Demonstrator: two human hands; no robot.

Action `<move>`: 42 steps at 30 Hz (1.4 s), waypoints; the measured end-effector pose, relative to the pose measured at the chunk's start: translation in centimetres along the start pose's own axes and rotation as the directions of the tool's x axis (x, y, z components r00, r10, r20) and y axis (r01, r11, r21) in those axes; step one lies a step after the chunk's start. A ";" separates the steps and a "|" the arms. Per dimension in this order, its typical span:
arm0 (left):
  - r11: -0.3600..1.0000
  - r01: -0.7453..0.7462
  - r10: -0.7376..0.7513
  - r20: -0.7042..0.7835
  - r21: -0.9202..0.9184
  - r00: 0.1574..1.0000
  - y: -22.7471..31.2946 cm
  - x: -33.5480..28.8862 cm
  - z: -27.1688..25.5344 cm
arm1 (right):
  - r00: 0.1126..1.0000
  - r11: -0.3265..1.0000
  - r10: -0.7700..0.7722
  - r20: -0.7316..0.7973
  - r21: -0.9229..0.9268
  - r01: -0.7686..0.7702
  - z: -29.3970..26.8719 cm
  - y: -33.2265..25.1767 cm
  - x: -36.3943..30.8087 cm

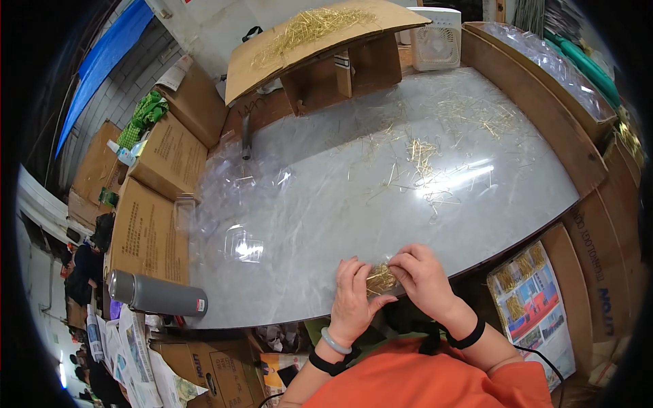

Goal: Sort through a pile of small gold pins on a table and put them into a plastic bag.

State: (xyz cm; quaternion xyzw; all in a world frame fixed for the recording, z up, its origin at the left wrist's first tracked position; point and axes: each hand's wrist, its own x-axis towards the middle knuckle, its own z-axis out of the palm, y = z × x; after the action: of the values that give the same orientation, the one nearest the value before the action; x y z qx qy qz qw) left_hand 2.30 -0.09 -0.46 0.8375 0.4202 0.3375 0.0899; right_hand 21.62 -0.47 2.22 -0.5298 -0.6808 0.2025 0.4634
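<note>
At the table's near edge, my left hand [352,302] curls around a small bundle of thin gold wire pieces [381,280], thumb below and fingers above. They seem to sit in a clear plastic wrap or box, too small to tell. My right hand [423,280] pinches at the right end of that bundle, its fingertips partly hiding it. Farther off on the grey table [320,224] lies a loose scatter of gold wire pieces [423,156], some of them bent. Clear plastic boxes [243,245] lie to the left, with more piled behind them.
A grey bottle [158,294] lies on its side at the table's left corner. Cardboard boxes [153,231] line the left. At the back, a cardboard shelf [320,51] carries more gold wire beside a white fan [436,41]. Gold bundles rest on printed paper [537,306] at lower right.
</note>
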 end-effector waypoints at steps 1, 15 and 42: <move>1.000 -0.002 0.002 -0.002 0.010 1.000 0.0 0.1 -0.1 | 0.999 0.999 0.041 -0.020 0.014 -0.041 0.0 -0.2 -0.1; 0.992 -0.013 0.019 0.046 -0.122 0.999 -0.1 0.5 -1.2 | 0.999 0.997 -0.041 0.034 -0.058 0.043 -1.0 -0.6 -1.3; 0.988 0.063 -0.054 0.069 -0.138 0.996 0.4 0.5 -1.5 | 0.984 0.951 -0.169 -0.052 -0.270 0.149 0.2 -1.0 -2.0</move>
State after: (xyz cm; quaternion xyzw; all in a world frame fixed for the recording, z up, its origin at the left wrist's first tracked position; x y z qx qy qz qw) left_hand 1.85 -0.14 1.10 0.8271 0.4167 0.3357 0.1719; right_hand 20.96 -2.64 2.06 -0.5377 -0.7245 0.0516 0.4282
